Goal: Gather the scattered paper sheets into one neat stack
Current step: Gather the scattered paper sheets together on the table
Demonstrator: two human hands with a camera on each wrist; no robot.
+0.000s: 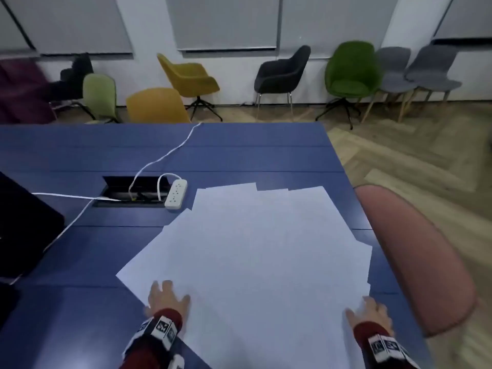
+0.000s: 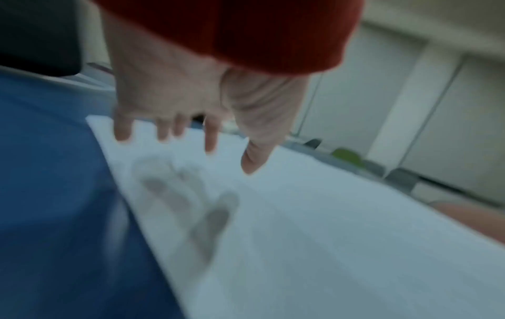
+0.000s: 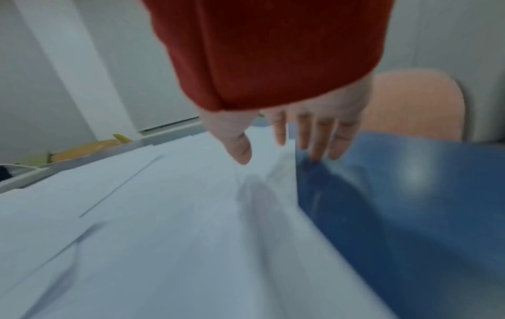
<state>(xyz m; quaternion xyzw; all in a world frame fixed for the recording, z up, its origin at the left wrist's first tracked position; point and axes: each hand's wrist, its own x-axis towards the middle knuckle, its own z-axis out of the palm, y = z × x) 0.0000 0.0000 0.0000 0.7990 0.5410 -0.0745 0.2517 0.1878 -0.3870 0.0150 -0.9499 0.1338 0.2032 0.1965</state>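
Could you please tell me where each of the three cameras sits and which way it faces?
Head: worn on the head, looking forward and down at the blue table, the paper sheets, left hand, right hand and red sleeves.
Left wrist: looks along the spread left hand over the sheets' left edge.
Right wrist: looks along the right hand at the sheets' right edge, toward the pink chair.
Shared: all three views show sheets and table.

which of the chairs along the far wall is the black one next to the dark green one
The black chair with thin metal legs, right of centre along the wall. The mustard swivel chair stands to its left, the dark green chair to its right.
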